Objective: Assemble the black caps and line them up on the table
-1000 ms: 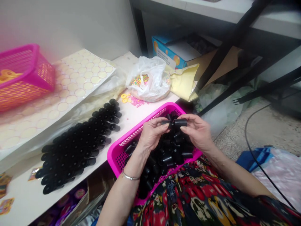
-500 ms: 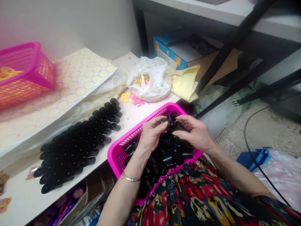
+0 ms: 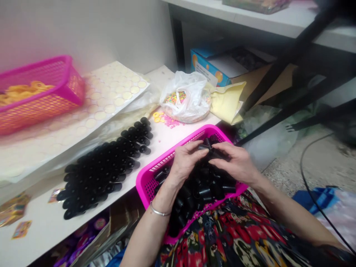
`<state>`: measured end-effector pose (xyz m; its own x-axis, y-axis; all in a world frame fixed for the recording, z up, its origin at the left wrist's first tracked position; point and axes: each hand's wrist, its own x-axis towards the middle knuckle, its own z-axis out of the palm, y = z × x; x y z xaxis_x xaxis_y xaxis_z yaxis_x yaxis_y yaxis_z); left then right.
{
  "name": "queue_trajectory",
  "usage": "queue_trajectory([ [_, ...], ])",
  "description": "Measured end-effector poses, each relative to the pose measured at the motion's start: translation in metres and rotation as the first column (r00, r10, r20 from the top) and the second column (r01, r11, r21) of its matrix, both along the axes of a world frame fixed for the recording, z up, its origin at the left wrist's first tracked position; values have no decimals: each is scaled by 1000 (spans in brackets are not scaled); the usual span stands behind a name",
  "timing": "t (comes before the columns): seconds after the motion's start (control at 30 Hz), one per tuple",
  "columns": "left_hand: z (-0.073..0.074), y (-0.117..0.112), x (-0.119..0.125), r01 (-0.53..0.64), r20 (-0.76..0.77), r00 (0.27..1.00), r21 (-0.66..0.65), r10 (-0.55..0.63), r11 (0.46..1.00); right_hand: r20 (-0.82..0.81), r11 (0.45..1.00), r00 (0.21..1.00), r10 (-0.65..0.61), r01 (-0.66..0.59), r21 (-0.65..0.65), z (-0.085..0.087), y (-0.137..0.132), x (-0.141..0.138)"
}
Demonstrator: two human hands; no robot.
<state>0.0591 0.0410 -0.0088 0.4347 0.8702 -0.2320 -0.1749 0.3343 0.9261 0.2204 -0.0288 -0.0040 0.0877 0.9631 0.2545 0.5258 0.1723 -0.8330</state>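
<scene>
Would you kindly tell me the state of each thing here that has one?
Left hand, closed on the black tube.
Right hand, closed on the same tube.
Near basket, upright, holding loose black tubes.
Far basket, upright, holding yellow rings.
Plastic bag, open.
Blue box, open.

Glossy black plastic tubes (image 3: 203, 185); pink plastic mesh basket (image 3: 155, 174).

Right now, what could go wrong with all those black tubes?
The basket sits on the lap, heaped full; it might tip and spill. The tube is pinched by fingertips of the left hand and right hand, so it could slip. The pile on the table lies near the edge and may roll off.
</scene>
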Motion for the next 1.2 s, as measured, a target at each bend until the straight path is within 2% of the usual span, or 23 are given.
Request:
queue_trajectory([
  [0.07, 3, -2, -3, 81, -74, 995, 122, -73, 989, 38, 998, 997, 61, -62, 29, -3, 1, 0],
  [0.13, 8, -5, -4, 179, -176, 975, 261, -136, 948, 48, 994, 995, 91, -93, 58, -9, 4, -2],
  [0.2, 12, -9, -6, 241, -284, 949, 384, -134, 891, 52, 990, 992, 119, -122, 76, -16, 9, -4],
  [0.27, 16, -15, -8, 241, -349, 934, 458, -76, 856, 49, 981, 983, 176, -180, 78, -19, 16, -9],
  [0.33, 17, -18, -13, 166, -336, 942, 461, -2, 872, 12, 970, 973, 230, -230, 79, -16, 24, -15],
  [0.43, 15, -18, -28, -71, -218, 963, 360, 158, 930, -107, 965, 960, 260, -254, 62, -1, 43, -25],
  [0.53, 12, -14, -46, -281, -209, 910, 319, 357, 905, -139, 968, 959, 248, -237, 85, 12, 77, -37],
  [0.6, 11, -12, -56, -317, -267, 866, 361, 422, 877, -50, 969, 972, 231, -224, 107, 15, 109, -49],
  [0.67, 10, -12, -63, -318, -313, 830, 415, 461, 853, 101, 963, 960, 261, -267, 46, 12, 143, -67],
  [0.73, 9, -14, -67, -306, -347, 804, 454, 483, 837, 270, 921, 880, 390, -373, -116, 8, 173, -88],
  [0.83, 5, -18, -75, -277, -390, 773, 502, 501, 819, 358, 865, 789, 500, -437, -247, -1, 200, -118],
  [0.93, -2, -22, -91, -290, -407, 684, 610, 606, 737, 382, 821, 729, 568, -471, -322, -9, 206, -136],
  [1.03, -9, -25, -116, -349, -404, 517, 705, 755, 617, 386, 788, 691, 611, -488, -375, -16, 201, -143],
  [1.07, -12, -26, -125, -370, -414, 462, 713, 784, 595, 386, 780, 683, 621, -490, -388, -17, 199, -144],
  [1.13, -15, -28, -140, -409, -460, 388, 690, 799, 597, 383, 764, 666, 640, -495, -414, -18, 192, -147],
  [1.2, -18, -29, -151, -453, -522, 365, 624, 771, 637, 383, 744, 645, 661, -500, -443, -15, 185, -151],
])
